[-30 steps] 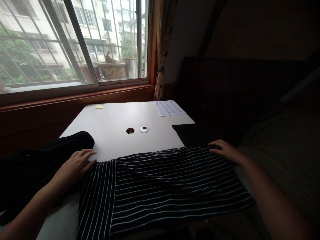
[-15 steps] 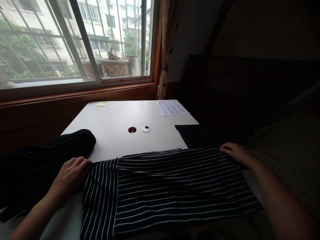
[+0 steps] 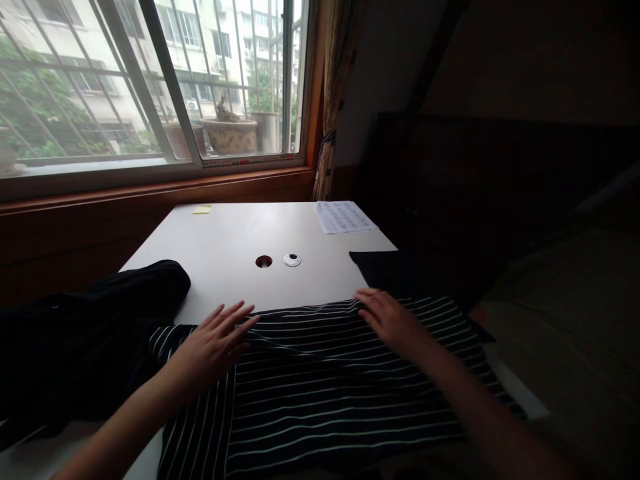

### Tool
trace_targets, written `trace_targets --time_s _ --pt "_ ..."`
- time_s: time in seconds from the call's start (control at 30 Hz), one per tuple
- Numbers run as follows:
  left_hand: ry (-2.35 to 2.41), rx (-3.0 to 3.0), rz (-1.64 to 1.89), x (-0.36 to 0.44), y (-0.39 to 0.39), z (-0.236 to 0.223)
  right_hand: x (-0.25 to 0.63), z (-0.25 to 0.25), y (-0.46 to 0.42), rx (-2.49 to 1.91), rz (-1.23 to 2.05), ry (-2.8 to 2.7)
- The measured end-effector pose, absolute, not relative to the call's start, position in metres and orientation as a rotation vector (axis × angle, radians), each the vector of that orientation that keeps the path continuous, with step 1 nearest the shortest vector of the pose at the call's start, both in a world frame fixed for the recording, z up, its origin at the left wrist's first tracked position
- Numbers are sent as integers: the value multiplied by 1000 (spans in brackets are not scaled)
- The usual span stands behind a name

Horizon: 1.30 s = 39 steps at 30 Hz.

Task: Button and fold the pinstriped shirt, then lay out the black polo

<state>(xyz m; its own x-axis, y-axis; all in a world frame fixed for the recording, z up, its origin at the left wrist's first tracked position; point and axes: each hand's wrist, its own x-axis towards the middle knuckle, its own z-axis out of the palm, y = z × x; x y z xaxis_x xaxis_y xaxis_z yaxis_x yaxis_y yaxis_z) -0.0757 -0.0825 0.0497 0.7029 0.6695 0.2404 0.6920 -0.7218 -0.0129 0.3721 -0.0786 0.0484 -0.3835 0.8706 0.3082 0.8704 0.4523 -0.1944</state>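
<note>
A black garment with thin white stripes lies spread across the near side of the white table. Over its upper left part is my left hand, fingers spread and stretched out, holding nothing. My right hand lies at the garment's far edge, right of the middle, with its fingers extended on the cloth. At the garment's left end the cloth is slightly bunched beside a dark garment, which is heaped on the table's left.
Near the table's middle are a round cable hole and its white cap. Printed sheets lie at the far right corner, a yellow sticky note at the far left. Black cloth covers the right edge.
Both hands have let go of the garment's ends and come inward over it. The left moved right, the right moved left. The garment's left end has bunched a little.
</note>
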Motion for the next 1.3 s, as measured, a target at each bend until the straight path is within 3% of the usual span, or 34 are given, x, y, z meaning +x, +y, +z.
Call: trace_targets --time_s 0.1,0.17,0.5,0.8,1.1,1.3 --pt "-1061 -2856 -301 -52 -86 31 316 31 -102 -1075 222 -2589" --pt "-1068 -2868 -283 -52 -89 17 313 19 -104 -1037 260 -2678" --pt "-1215 -2771 -211 -72 -99 -2 497 2 -36 -2113 -54 -2256" --pt "-1603 -2720 -240 -109 -64 31 585 17 -25 -2130 369 -2100" --pt "-1821 -2776 -112 -121 -52 34 598 41 -5 -2011 708 -1773" --pt "-1825 -2585 -164 -119 -28 44 584 57 35 -1972 484 -1718"
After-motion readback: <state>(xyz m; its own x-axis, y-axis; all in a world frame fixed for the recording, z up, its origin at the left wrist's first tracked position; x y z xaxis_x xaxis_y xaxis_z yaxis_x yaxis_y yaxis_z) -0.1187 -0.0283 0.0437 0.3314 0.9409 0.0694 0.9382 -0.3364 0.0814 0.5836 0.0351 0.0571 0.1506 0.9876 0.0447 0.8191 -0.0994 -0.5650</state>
